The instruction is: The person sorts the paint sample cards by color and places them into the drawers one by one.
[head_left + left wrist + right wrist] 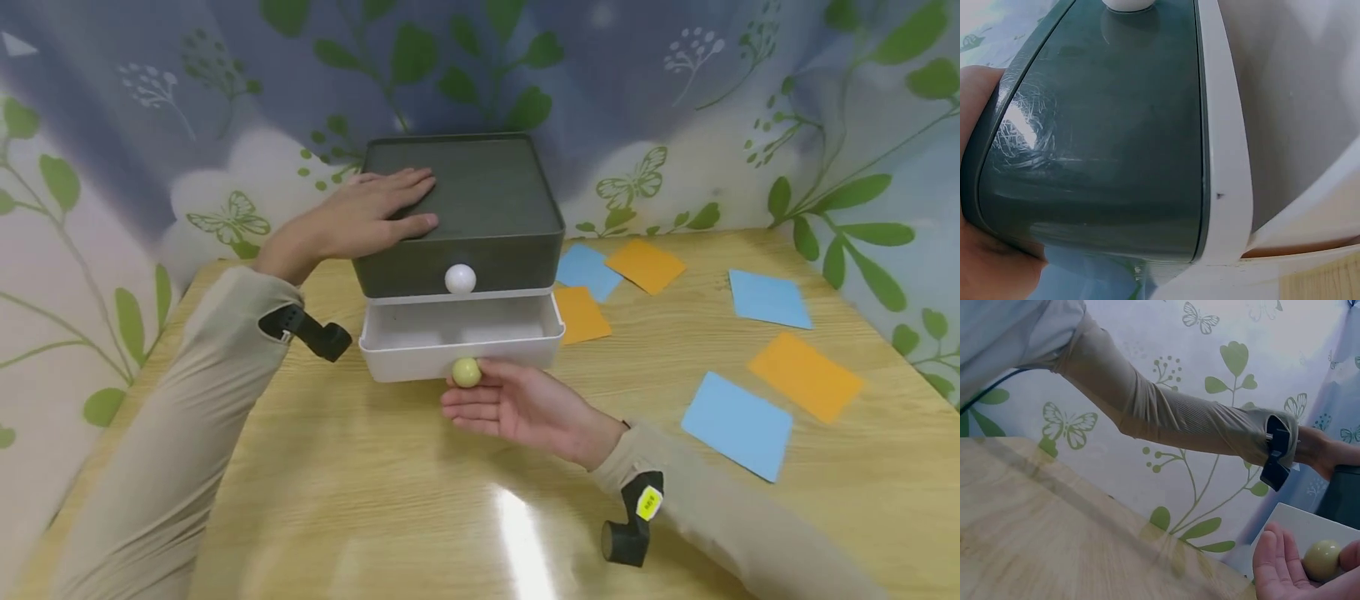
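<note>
A small two-drawer box stands on the table, its dark green upper drawer [397,271] closed and fitted with a round white knob [461,279]. Below it the white lower drawer [405,363] is pulled out, and its inside looks bare. My left hand [367,212] rests on the left part of the dark lid [487,187], fingers extended. With thumb and index finger my right hand [525,408] pinches the yellow-green knob [467,372] on the lower drawer's front. That knob [1322,560] also shows beside the fingers in the right wrist view.
Blue paper sheets [738,425] and orange paper sheets [806,377] lie scattered over the right side of the wooden table [360,500]. Some lie close to the box's right side. A curtain [637,100] printed with leaves and butterflies hangs behind the table and along its sides.
</note>
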{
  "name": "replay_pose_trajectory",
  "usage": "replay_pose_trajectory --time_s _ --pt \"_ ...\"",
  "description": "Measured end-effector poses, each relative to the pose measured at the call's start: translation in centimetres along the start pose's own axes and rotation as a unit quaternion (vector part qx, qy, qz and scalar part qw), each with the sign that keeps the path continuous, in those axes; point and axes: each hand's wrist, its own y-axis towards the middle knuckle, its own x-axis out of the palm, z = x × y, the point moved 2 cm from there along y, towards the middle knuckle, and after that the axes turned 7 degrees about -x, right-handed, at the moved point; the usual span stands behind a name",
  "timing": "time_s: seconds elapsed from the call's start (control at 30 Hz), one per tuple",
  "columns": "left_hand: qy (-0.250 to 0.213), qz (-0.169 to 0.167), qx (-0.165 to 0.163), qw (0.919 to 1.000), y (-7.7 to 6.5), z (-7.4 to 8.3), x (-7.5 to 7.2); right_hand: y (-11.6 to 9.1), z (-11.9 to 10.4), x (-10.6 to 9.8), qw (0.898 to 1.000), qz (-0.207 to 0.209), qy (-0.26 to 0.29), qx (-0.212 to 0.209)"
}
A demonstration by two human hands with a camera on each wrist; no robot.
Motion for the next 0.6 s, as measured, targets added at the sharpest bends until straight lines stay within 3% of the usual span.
replay_pose_trajectory --time_s 0.1,0.3,0.6 --pt "0.001 -0.001 -0.003 1.0000 -0.2 -0.3 0.0 -0.4 0.6 0.3 1.000 0.000 0.002 0.001" --pt "0.004 -0.004 -0.002 1.0000 0.7 -0.2 0.4 -1.6 0.8 0.1 1.000 -0.014 0.010 0.000" --pt "0.005 -0.004 -0.011 0.9999 0.0 -0.6 0.2 -2.1 1.6 0.5 0.999 -0.037 0.013 0.009"
